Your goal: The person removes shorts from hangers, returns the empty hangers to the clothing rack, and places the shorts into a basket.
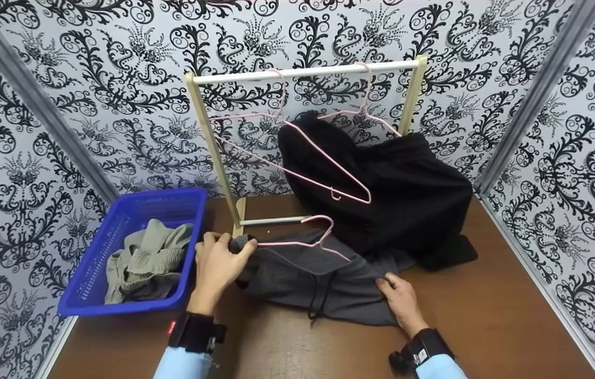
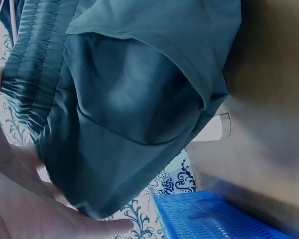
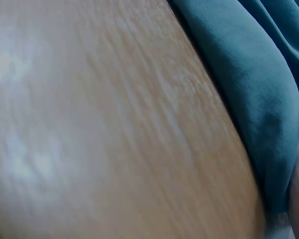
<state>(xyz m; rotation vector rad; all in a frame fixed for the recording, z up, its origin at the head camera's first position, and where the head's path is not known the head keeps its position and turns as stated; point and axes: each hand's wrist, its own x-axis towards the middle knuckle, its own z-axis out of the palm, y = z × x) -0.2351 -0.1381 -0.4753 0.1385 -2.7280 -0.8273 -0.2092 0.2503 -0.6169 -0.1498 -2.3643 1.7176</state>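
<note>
Dark grey drawstring shorts (image 1: 286,284) lie low over the table, with a pink hanger (image 1: 297,243) set in their waistband and its hook upward. My left hand (image 1: 221,263) pinches the waistband's left end, where one hanger arm meets the cloth. In the left wrist view, the gathered elastic waistband (image 2: 37,64) and a side pocket (image 2: 139,89) show near that hand. Over at the right part of the shorts, my right hand (image 1: 401,301) grips the cloth between thumb and fingers. The right wrist view catches only a cloth edge (image 3: 259,109) and a bit of the thumb.
Behind stands a clothes rack (image 1: 308,73) carrying an empty pink hanger (image 1: 323,152) and another hanger (image 1: 364,110) with a black garment (image 1: 381,195) that reaches the table (image 1: 497,316). At left, a blue basket (image 1: 73,295) contains grey-green clothes (image 1: 147,258). Patterned walls enclose the table.
</note>
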